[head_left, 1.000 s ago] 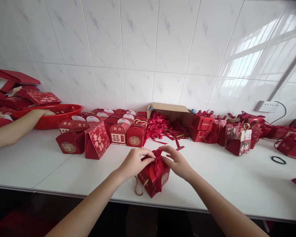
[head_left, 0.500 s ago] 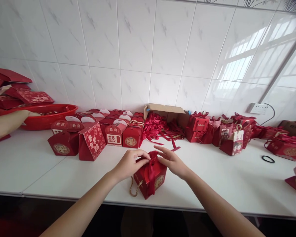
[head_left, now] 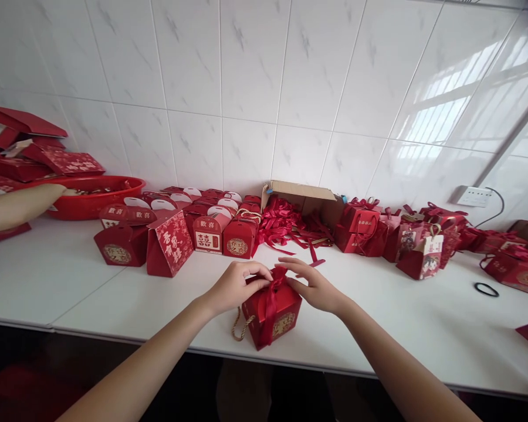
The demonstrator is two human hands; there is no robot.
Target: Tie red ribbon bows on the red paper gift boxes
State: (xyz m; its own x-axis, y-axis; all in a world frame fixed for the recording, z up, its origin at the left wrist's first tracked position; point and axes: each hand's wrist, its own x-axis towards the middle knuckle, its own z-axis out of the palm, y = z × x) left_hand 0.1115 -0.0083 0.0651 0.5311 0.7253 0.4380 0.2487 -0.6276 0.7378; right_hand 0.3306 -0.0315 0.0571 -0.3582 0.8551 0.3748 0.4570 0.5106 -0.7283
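Observation:
A red gift box with a gold round emblem stands on the white table in front of me, a red ribbon hanging down its front from a bow on top. A gold rope handle loops at its left side. My left hand pinches the ribbon bow between thumb and fingers. On the other side of the bow, my right hand has its fingers stretched and apart; its fingertips are at the bow's edge, and I cannot tell whether they press on it.
Behind stand several red boxes, a cardboard box spilling red ribbons, and ribboned boxes to the right. Another person's arm reaches to a red basin at left. A black ring lies at right.
The view has shifted slightly. My left hand keeps its pinch at the bow, and my right hand stays spread beside it. The other person's hand at the right edge has left view.

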